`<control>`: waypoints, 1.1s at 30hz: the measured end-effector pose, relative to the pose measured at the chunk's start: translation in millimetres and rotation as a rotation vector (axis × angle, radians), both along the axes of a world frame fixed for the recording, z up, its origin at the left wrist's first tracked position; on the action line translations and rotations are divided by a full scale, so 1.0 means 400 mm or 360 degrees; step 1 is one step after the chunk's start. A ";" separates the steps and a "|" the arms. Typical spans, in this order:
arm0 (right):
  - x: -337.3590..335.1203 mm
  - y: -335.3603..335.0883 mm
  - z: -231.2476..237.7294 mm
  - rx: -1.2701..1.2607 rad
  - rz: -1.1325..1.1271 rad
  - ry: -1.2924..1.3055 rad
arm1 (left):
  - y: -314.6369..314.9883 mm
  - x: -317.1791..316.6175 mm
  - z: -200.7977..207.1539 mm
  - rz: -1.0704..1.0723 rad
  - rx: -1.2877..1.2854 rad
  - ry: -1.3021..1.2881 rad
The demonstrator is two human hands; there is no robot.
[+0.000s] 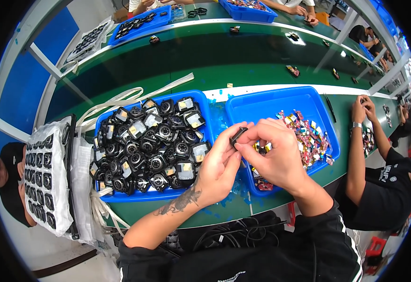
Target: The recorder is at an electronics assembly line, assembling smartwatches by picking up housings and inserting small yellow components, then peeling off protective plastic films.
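head view: small dark part (237,137) is held up between both hands, in front of the gap between the two bins. by the left hand (217,171) it is backed: fingers laid together behind it, thumb below; whether it is truly clamped there cannot be told. by the right hand (276,148) it is pinched at its near side, thumb against index.

handling, judged: light, stiff, probably a bit slick if the shell is smooth; glass or thin edges could be chipped. best gripped by the rim, faces left untouched. its exact kind can't be made out, mostly covered by fingers.

around, left to right: white-lined tray (65,221) is filled with rows of black units, tilted at the table edge. white straps (168,83) are draped behind and beside the left blue bin (204,101), which is heaped with black watch-like housings (156,162); left wrist is crowded by that heap. blue scraps (220,124) are strewn between bins. right blue bin (254,110) is part-filled with small coloured parts (314,141), partly blocked by the right hand. thin dark tool (330,108) is laid just beyond it. further right, space is taken by a co-worker's hands (366,105).
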State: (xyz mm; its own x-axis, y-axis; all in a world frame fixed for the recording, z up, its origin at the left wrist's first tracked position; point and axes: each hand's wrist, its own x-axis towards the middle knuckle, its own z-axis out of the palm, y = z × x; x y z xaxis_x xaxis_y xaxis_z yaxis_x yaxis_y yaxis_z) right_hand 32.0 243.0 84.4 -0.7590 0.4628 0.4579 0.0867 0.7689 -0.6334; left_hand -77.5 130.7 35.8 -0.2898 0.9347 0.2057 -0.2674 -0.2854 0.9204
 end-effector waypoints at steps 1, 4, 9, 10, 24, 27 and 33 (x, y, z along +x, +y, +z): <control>0.001 0.003 -0.003 0.0112 0.0018 0.0038 | -0.001 0.002 -0.001 0.0003 -0.0009 0.0033; 0.001 -0.003 0.004 0.0094 0.0016 0.0030 | -0.009 0.001 -0.004 0.0011 0.0018 0.0138; 0.004 -0.004 0.006 -0.0096 -0.0085 0.0100 | -0.009 -0.011 -0.008 -0.0009 0.0084 0.0514; 0.002 0.000 0.001 -0.0127 -0.0083 0.0139 | -0.003 -0.008 -0.007 -0.0026 0.0064 0.0313; 0.068 -0.010 -0.023 -0.1144 0.0057 0.0199 | 0.003 0.003 0.010 0.0337 0.0134 0.0247; 0.076 0.002 -0.017 -0.1280 0.0151 0.0213 | -0.004 -0.022 0.029 0.0502 0.0179 0.1198; 0.080 0.018 -0.013 -0.1445 0.0381 0.0224 | -0.005 -0.023 0.027 0.0688 0.0243 0.1353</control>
State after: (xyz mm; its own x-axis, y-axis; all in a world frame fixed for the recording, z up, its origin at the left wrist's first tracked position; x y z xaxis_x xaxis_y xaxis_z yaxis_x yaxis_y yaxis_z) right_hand 64.1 250.3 79.1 -0.8451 0.5263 0.0941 -0.1319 -0.0348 -0.9906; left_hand -86.8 128.7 46.5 -0.3007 0.7282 0.6158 0.6274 -0.3353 0.7029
